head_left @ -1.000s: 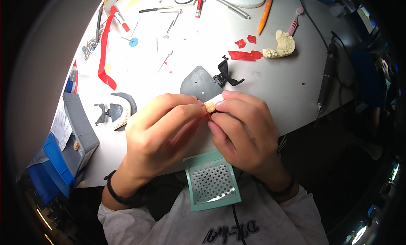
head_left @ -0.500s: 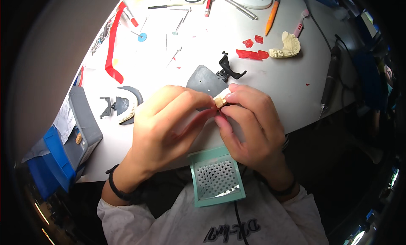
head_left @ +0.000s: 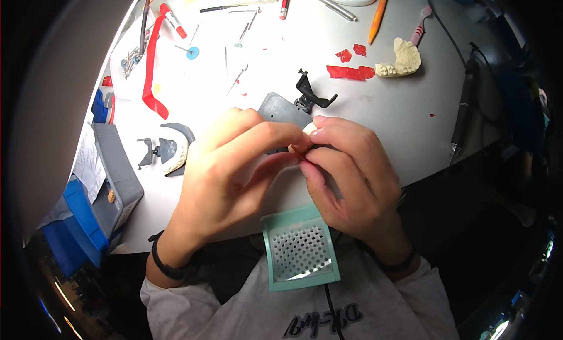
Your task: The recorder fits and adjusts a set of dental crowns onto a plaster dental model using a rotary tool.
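Fingertips of my left hand [head_left: 237, 164] and my right hand [head_left: 359, 170] meet over the table, both closed in a pinch. Between them is a small dental cast [head_left: 309, 129] with cream teeth, mostly covered by the fingers. Just beyond it shows a grey plate [head_left: 274, 107] with a black hinge bracket [head_left: 311, 97]; whether it is joined to the cast is hidden. To the left of my left hand lies another dental cast [head_left: 176, 160] on a grey horseshoe base with its own black hinge.
A mint-green perforated tray [head_left: 300, 213] stands at the near table edge. Far right lie a cream jaw cast [head_left: 400, 60], red wax pieces [head_left: 350, 72], an orange pen [head_left: 379, 16] and a dark handpiece [head_left: 463, 114]. Grey [head_left: 126, 164] and blue bins [head_left: 79, 208] stand at left; a red strip [head_left: 150, 64] lies farther back.
My left fingertips have shifted right and up over the cast, covering the tooth that showed before. My right hand keeps its hold. The view has shifted slightly.
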The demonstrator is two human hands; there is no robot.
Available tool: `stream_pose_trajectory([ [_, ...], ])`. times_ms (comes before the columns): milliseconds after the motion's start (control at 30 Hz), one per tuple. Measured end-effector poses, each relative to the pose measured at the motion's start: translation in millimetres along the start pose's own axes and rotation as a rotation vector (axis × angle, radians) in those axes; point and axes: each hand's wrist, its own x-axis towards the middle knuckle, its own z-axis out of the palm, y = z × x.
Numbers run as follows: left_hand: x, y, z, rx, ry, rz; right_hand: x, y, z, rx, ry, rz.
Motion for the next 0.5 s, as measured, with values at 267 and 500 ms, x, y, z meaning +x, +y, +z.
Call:
stream_pose_trajectory([
  [267,0.7,-3.5,-0.1,0.127,-0.003,0.142,-0.4,6.0,3.9,-0.049,0.02,-0.065],
  [500,2.1,-1.8,-2.1,0.108,-0.08,0.104,-1.3,9.0,8.4,-0.067,0.059,-0.114],
])
